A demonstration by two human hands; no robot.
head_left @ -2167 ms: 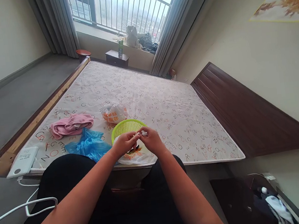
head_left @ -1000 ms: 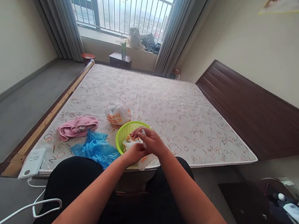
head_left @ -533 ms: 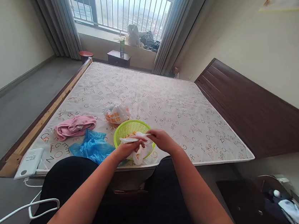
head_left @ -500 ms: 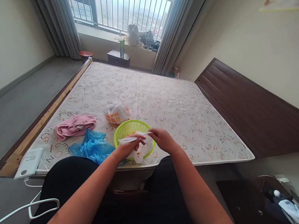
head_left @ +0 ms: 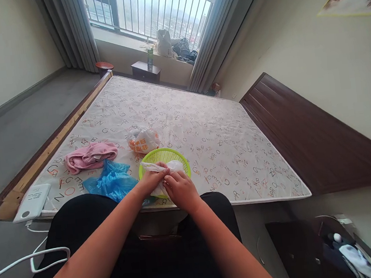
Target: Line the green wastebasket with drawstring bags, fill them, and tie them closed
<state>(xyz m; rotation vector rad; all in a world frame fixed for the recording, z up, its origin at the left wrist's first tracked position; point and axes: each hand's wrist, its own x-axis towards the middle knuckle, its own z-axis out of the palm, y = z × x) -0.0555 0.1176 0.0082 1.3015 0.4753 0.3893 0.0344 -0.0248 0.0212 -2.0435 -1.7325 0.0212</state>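
Over a lime-green plastic basket (head_left: 182,155) on the mattress, both my hands are closed on a white plastic bag (head_left: 175,166). My left hand (head_left: 154,178) pinches the bag's gathered, twisted top. Pressed close against it, my right hand (head_left: 179,187) has its fingertips on the bag by the left thumb. The bag hides most of the basket's inside, and my fingers hide the exact spot they grip. A crumpled blue plastic bag (head_left: 111,181) lies just left of the basket. Behind the basket rests another white bag with orange print (head_left: 143,140).
A folded pink cloth (head_left: 91,157) lies on the letter-patterned mattress (head_left: 204,123). At its front left corner is a white power bank (head_left: 32,202) with a white cable. The dark headboard (head_left: 306,138) stands on the right; a dark cabinet (head_left: 295,251) is at lower right.
My right hand has moved left and down, from holding a stretched-out part of the white bag to meeting my left hand. The view has shifted slightly.
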